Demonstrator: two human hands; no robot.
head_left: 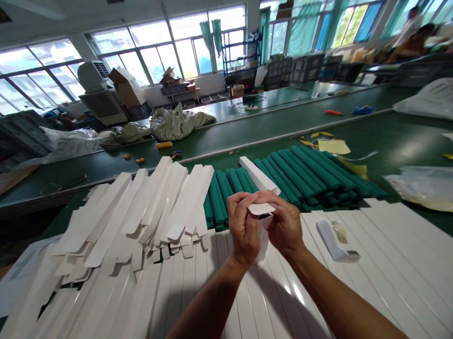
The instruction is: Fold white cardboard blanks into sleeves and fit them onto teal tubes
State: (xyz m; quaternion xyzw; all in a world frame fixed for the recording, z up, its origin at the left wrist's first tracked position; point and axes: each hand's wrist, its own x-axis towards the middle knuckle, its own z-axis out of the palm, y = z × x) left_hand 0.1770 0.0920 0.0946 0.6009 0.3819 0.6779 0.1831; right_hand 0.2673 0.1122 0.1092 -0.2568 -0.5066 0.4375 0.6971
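Observation:
My left hand (pixel 245 229) and my right hand (pixel 286 224) are closed together around the end of a narrow white carton (pixel 261 208), fingers and thumbs at its end flap. Part of the carton shows between my palms; the fingers cover the rest. Just beyond my knuckles a long white box (pixel 259 175) lies over bundled dark green ribbed sticks (pixel 303 178). On the left, flat white cartons (pixel 148 204) are heaped with their flaps sticking out. Under my forearms spreads a layer of long white cartons (pixel 233 290) side by side. A white tape dispenser (pixel 337 240) rests on them, right of my right hand.
Beyond the sticks runs a green worktable (pixel 232 134) with crumpled sacks (pixel 178 122), an orange roll (pixel 163 145) and a red-handled tool (pixel 333 113). Yellow scraps (pixel 333 146) and a clear plastic bag (pixel 432 186) lie to the right. A person (pixel 411 31) is at the far right.

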